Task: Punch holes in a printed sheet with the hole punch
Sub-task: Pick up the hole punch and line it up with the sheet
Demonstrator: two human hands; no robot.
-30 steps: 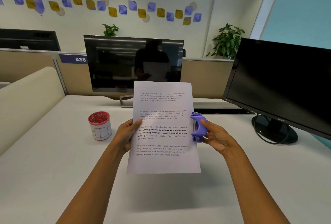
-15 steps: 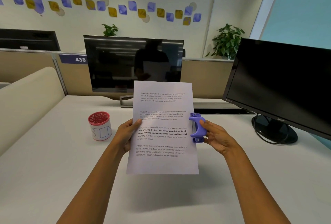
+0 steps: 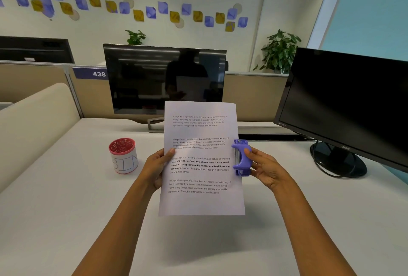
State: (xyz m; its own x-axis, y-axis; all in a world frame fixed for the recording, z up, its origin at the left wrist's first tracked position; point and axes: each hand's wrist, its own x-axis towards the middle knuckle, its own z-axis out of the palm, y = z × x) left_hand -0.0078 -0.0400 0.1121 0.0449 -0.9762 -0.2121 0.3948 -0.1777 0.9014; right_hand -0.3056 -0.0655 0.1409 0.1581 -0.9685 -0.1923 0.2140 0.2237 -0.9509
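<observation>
punch (image 3: 241,158) slid onto sheet (image 3: 202,158) edge; both hands (image 3: 154,166) (image 3: 266,168) pinch flat paper, curved plastic.

Bright even light, soft shadows, edges bowed

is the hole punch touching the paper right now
Touching. The head view shows the purple punch, held in the right hand, overlapping the right edge of the sheet with no gap between them.
</observation>
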